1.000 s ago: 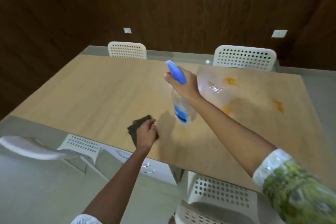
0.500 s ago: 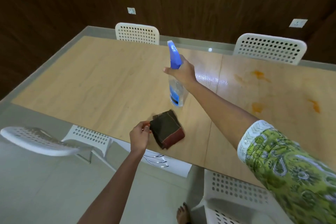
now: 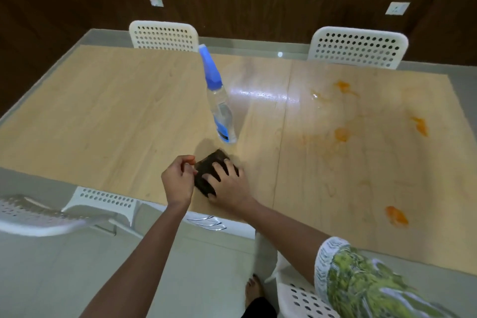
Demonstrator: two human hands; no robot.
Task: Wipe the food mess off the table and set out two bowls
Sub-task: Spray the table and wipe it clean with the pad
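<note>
Right hand (image 3: 229, 188) w/ fingers spread flat on the dark cloth (image 3: 206, 181) at table's (image 3: 116, 111) near edge, prob. to start wiping; left hand (image 3: 178, 183) loosely curled beside it, holding nothing; spray bottle (image 3: 219, 106) parked behind; orange stains (image 3: 342, 134) toward right edge.

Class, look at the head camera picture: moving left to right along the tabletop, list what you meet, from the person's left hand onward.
left hand → dark cloth under the right hand → orange smear → near orange smear → far-right orange smear.
</note>
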